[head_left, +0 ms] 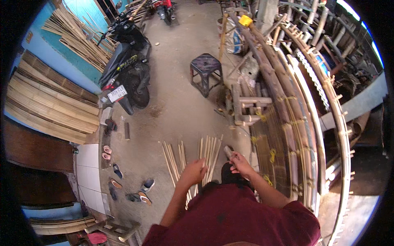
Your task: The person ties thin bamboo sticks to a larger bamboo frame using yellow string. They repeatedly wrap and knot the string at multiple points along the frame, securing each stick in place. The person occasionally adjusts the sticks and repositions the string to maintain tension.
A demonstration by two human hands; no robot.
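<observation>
Thin pale bamboo sticks [211,148] fan out in several loose groups on the ground in front of me, with their lower ends hidden behind my arm and body. My left hand [194,171] is closed in a fist above the sticks; what it holds, if anything, is hidden. To the right, the closed fingers of my right hand [240,165] are around the end of a short, thick grey-brown piece of wood [227,151]. Whether that wood is a tool's handle, I cannot tell.
A dark plastic stool [206,65] stands ahead on the concrete floor [174,86]. Parked at the left is a black motorbike [129,69], near woven bamboo panels [53,100]. Loose sandals [147,185] lie left of me. A long bamboo frame [283,106] lines the right side.
</observation>
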